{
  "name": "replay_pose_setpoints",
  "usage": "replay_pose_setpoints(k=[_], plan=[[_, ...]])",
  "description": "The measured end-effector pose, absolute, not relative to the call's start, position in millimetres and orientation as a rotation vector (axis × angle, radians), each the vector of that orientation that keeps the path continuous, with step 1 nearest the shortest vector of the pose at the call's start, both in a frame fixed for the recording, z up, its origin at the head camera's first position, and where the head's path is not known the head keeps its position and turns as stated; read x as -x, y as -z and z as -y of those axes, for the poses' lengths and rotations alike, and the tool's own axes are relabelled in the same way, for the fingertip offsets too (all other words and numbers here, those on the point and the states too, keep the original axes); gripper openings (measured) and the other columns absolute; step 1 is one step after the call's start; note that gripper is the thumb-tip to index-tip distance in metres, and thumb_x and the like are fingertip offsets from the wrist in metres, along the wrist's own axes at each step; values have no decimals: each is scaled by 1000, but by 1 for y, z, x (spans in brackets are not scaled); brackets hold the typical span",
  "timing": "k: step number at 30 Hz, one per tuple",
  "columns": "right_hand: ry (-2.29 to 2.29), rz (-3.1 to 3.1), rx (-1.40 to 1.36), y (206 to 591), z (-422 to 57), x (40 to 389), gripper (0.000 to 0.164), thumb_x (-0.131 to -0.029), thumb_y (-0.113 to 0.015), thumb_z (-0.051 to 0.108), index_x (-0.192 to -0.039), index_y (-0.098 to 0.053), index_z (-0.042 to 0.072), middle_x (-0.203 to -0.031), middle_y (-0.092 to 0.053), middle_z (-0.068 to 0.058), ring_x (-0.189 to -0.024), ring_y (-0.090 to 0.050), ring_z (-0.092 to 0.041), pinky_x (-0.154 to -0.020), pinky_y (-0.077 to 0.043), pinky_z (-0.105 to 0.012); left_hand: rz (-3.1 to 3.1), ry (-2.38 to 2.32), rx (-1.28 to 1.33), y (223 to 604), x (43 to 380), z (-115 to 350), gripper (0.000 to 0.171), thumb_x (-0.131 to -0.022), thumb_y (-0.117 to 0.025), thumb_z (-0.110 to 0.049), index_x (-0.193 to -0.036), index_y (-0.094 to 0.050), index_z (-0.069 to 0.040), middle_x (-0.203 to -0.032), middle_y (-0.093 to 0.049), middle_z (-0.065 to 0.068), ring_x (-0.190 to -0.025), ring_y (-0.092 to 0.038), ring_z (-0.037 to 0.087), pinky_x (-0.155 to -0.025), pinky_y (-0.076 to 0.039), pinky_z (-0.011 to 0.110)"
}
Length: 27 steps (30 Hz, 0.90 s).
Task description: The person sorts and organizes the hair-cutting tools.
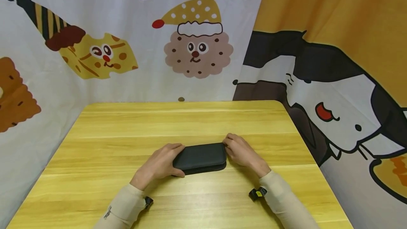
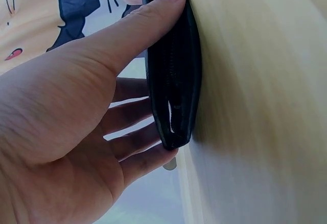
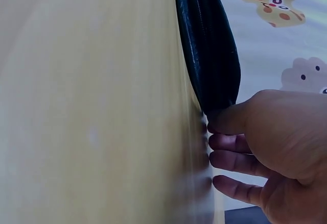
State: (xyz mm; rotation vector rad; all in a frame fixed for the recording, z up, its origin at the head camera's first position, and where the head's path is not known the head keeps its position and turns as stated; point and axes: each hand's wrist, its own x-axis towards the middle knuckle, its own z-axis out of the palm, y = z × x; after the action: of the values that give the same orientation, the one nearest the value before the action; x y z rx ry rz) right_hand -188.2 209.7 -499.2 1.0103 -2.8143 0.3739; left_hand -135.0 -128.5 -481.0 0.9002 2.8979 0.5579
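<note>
A black zip-around wallet (image 1: 200, 157) lies flat near the middle of the table. My left hand (image 1: 162, 162) grips its left end, thumb on the front edge and fingers around the far side. In the left wrist view, the thumb presses by the zipper of the wallet (image 2: 173, 76), and a small gap shows between the edges at that end. At the far right corner, my right hand (image 1: 241, 153) pinches the end of the wallet (image 3: 212, 50) between thumb and forefinger. The other fingertips of this hand (image 3: 286, 152) are close to the tabletop. Whether a zipper pull is between them is hidden.
The light wood-grain table (image 1: 178, 123) has rounded far corners. Behind it and along both sides hangs a cloth (image 1: 121, 6) printed with cartoon figures. A black strapped device (image 1: 257, 193) is on the right wrist, and another device (image 1: 148, 202) on the left.
</note>
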Motion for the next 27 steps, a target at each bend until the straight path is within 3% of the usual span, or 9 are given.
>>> replay_pose_setpoints(k=[8, 15, 27], plan=[[-383, 2709, -1042, 501, -210, 189, 11, -92, -71, 0, -88, -76, 9, -85, -65, 0, -76, -61, -13, -66, -57, -32, -2887, -613, -861, 480, 135, 127, 102, -68, -92, -52, -148, -56, 0, -147, -55, 18, -130, -51, 33, -100, -51, 51], [-276, 2627, -1038, 500, -211, 190, 16, -86, -68, 1, -74, -67, 12, -74, -61, 1, -67, -57, -17, -63, -53, -38, -2898, -629, -849, 480, 136, 127, 101, -67, -93, -52, -147, -57, -1, -145, -58, 16, -127, -54, 33, -100, -51, 51], [-150, 2647, -1093, 490, -216, 180, 23, -78, -67, 3, -67, -54, 18, -66, -54, 5, -62, -50, -15, -60, -45, -35, -2907, -583, -850, 481, 134, 127, 100, -69, -90, -55, -147, -57, -1, -145, -58, 17, -126, -56, 34, -98, -52, 51]])
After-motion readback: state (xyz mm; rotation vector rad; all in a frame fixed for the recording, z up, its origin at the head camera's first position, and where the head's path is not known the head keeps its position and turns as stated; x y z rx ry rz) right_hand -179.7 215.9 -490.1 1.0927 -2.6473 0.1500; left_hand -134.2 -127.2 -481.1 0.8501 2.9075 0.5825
